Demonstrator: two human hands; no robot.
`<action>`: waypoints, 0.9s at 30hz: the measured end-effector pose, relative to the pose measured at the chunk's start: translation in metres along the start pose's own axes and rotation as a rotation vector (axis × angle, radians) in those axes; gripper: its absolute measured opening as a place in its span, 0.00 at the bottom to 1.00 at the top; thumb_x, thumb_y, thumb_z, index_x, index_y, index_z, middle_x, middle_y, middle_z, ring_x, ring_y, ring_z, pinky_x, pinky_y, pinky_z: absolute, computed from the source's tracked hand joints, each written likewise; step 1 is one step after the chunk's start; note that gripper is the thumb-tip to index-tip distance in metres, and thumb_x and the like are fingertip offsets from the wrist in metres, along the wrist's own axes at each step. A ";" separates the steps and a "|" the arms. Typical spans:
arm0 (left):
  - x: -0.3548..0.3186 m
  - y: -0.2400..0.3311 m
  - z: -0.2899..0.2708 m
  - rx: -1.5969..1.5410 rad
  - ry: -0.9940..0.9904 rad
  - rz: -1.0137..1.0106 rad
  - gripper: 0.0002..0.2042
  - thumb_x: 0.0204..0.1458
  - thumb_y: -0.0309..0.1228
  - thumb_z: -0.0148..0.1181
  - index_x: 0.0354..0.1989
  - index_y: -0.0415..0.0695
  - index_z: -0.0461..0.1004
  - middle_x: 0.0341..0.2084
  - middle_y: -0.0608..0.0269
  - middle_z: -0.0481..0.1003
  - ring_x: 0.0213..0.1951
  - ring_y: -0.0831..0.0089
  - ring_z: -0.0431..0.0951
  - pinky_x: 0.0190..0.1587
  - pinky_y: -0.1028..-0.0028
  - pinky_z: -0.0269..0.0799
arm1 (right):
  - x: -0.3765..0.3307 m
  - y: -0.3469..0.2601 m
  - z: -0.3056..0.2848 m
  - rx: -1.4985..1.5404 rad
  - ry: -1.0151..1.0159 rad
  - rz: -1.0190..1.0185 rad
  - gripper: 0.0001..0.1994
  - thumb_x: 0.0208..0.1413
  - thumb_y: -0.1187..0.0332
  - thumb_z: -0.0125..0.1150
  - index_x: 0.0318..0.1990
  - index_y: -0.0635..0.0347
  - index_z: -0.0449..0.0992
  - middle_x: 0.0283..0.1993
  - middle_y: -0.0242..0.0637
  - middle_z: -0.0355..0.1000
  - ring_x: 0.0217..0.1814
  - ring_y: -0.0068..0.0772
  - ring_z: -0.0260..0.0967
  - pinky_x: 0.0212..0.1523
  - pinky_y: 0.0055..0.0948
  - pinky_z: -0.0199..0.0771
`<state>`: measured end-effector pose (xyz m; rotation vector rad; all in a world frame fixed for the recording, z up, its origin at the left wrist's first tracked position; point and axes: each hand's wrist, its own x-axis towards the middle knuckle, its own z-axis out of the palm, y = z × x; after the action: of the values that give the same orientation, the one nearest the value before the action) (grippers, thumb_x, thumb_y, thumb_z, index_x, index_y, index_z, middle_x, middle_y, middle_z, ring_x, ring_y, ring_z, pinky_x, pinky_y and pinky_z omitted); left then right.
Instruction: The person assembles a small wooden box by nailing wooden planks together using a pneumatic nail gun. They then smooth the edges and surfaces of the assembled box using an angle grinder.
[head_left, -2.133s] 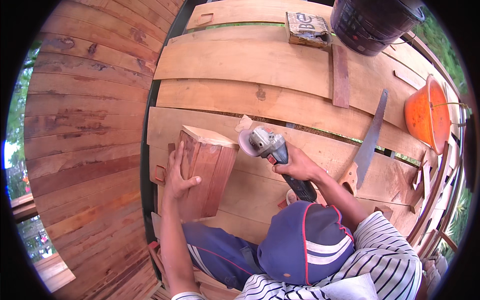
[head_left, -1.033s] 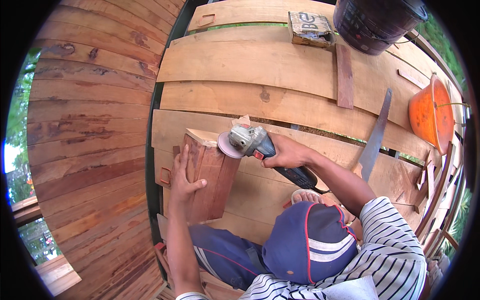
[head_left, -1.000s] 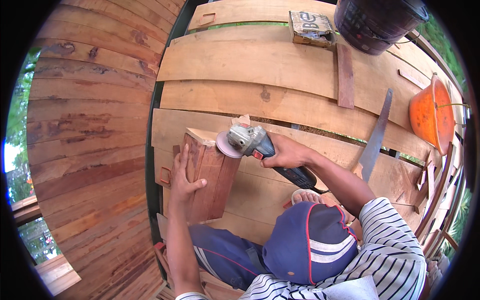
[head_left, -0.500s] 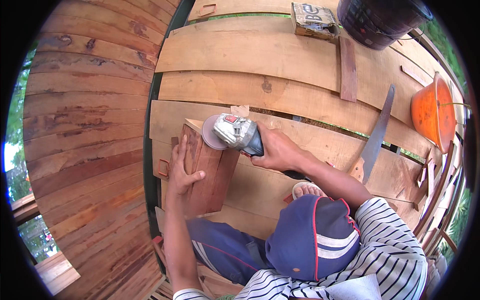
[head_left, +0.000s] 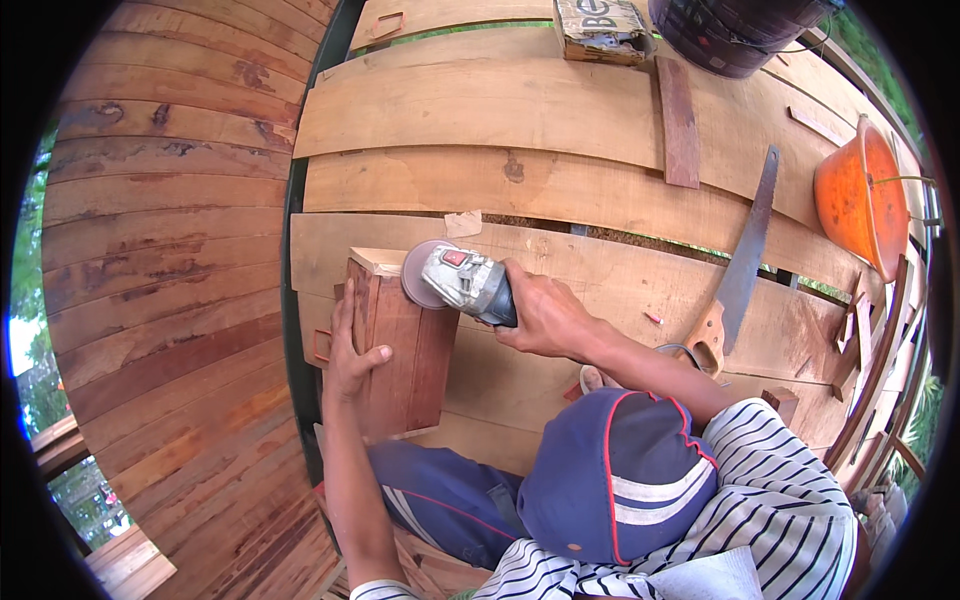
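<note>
Wood nearly everywhere I look, with a little metal, plastic and cloth.

Under my left hand (head_left: 352,352) the block (head_left: 405,350) is reddish-brown wood, smooth and matt, its top end paler. My right hand (head_left: 545,318) grips a grinder (head_left: 462,281) with a dull grey metal head and dark plastic body. The planks (head_left: 560,110) beyond both hands are pale, bare, matt wood. Right of my right hand lies a saw (head_left: 745,262) with a dull metal blade and wooden handle; farther right, a glossy orange plastic basin (head_left: 850,205). Below it, a blue cloth cap (head_left: 615,480).

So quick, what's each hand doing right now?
Left hand: open, flat against the reddish wooden block.
Right hand: closed, holding the angle grinder.
</note>
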<state>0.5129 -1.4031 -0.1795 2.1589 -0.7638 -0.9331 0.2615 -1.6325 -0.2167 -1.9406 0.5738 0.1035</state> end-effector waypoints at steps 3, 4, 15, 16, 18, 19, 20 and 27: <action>-0.001 -0.002 0.001 -0.072 0.009 0.012 0.66 0.24 0.56 0.72 0.80 0.48 0.48 0.70 0.45 0.56 0.73 0.50 0.57 0.73 0.54 0.53 | -0.009 0.011 0.005 -0.020 0.006 0.039 0.36 0.46 0.61 0.72 0.58 0.71 0.59 0.40 0.65 0.77 0.46 0.68 0.77 0.47 0.54 0.77; -0.001 -0.004 0.001 -0.100 0.013 0.018 0.65 0.25 0.55 0.71 0.80 0.48 0.49 0.69 0.45 0.57 0.72 0.49 0.58 0.73 0.53 0.53 | -0.012 0.016 0.007 -0.023 0.009 0.065 0.36 0.46 0.62 0.72 0.58 0.71 0.59 0.40 0.65 0.77 0.45 0.68 0.77 0.46 0.55 0.77; -0.004 0.014 0.012 -0.132 0.018 0.015 0.64 0.27 0.53 0.71 0.80 0.47 0.49 0.69 0.46 0.56 0.72 0.51 0.57 0.73 0.54 0.53 | -0.015 0.010 0.011 -0.087 0.064 0.008 0.36 0.49 0.62 0.73 0.60 0.67 0.59 0.48 0.62 0.74 0.48 0.67 0.76 0.48 0.54 0.78; -0.004 0.018 0.014 -0.150 0.025 0.001 0.64 0.27 0.53 0.71 0.80 0.47 0.49 0.69 0.46 0.56 0.72 0.50 0.57 0.73 0.54 0.53 | -0.016 0.014 0.011 -0.095 0.073 0.035 0.36 0.49 0.62 0.73 0.60 0.66 0.59 0.49 0.61 0.73 0.48 0.67 0.76 0.47 0.54 0.78; -0.005 0.012 0.010 -0.135 0.022 0.002 0.64 0.27 0.54 0.72 0.80 0.47 0.49 0.69 0.45 0.56 0.73 0.50 0.56 0.73 0.53 0.53 | -0.015 0.008 0.010 -0.091 0.061 0.044 0.36 0.48 0.62 0.72 0.61 0.65 0.59 0.50 0.60 0.74 0.49 0.65 0.76 0.48 0.53 0.77; -0.005 0.007 0.008 -0.128 0.019 0.003 0.64 0.27 0.55 0.72 0.80 0.47 0.49 0.69 0.45 0.56 0.73 0.49 0.55 0.73 0.53 0.52 | -0.015 0.005 0.008 -0.089 0.055 0.049 0.36 0.48 0.63 0.72 0.62 0.64 0.60 0.51 0.60 0.74 0.50 0.65 0.76 0.49 0.53 0.77; -0.004 0.004 0.006 -0.096 0.014 0.015 0.65 0.27 0.55 0.72 0.80 0.47 0.49 0.69 0.44 0.56 0.73 0.49 0.55 0.74 0.53 0.52 | -0.012 -0.002 0.005 -0.098 0.036 0.039 0.36 0.47 0.63 0.72 0.62 0.63 0.60 0.51 0.60 0.74 0.50 0.65 0.76 0.49 0.53 0.77; -0.002 0.000 0.002 0.038 0.019 0.011 0.67 0.26 0.59 0.71 0.80 0.44 0.48 0.73 0.43 0.54 0.74 0.51 0.56 0.73 0.53 0.52 | -0.012 0.003 0.009 -0.134 0.070 0.004 0.35 0.48 0.62 0.73 0.59 0.65 0.59 0.48 0.57 0.74 0.48 0.65 0.76 0.46 0.55 0.77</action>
<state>0.5105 -1.4024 -0.1794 2.1908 -0.7892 -0.8985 0.2507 -1.6214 -0.2195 -2.0794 0.6315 0.0783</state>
